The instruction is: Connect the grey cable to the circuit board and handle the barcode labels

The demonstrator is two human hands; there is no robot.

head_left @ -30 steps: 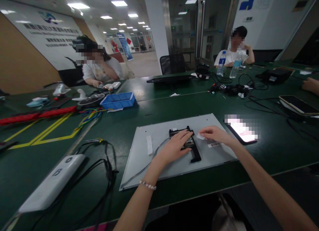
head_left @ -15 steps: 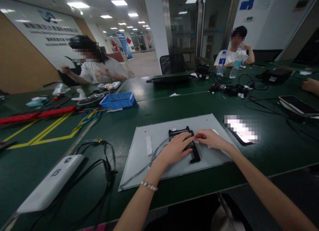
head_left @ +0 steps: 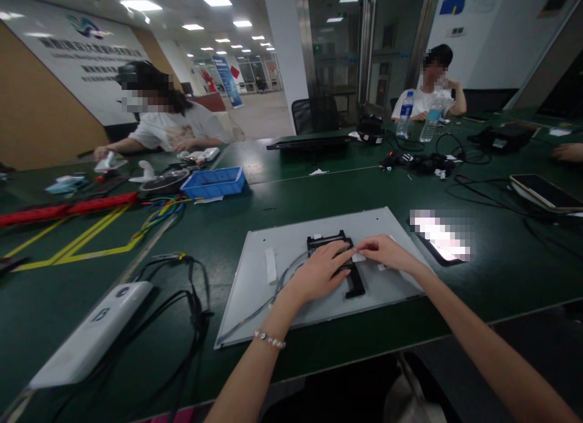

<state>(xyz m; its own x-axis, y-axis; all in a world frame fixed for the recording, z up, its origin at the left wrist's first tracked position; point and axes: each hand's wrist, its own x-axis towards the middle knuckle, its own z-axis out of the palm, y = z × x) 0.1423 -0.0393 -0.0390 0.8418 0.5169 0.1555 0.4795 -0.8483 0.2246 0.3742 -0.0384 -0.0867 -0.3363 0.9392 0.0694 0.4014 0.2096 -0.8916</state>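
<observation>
My left hand (head_left: 324, 268) lies across a black plastic frame (head_left: 356, 283) with its fingers stretched out, covering much of it. The frame rests on a light grey flat panel (head_left: 291, 313). At the frame's right edge my right hand (head_left: 382, 253) is closed in a pinch on a small white piece of tape (head_left: 359, 258), close to the left fingertips. A grey cable (head_left: 255, 313) runs from under my left hand to the panel's near left corner. One white strip (head_left: 271, 265) is stuck on the panel's left part.
A lit phone (head_left: 439, 237) lies right of the panel. On the left are a white power strip (head_left: 91, 335) with black cables and a blue bin (head_left: 214, 183). Two people sit across the green table (head_left: 291, 195); two bottles (head_left: 430, 123) stand at the back right.
My right hand has moved left with the white tape to the frame's edge, beside my left fingers. My left hand stays on the frame. The person at left has reached out to the white object.
</observation>
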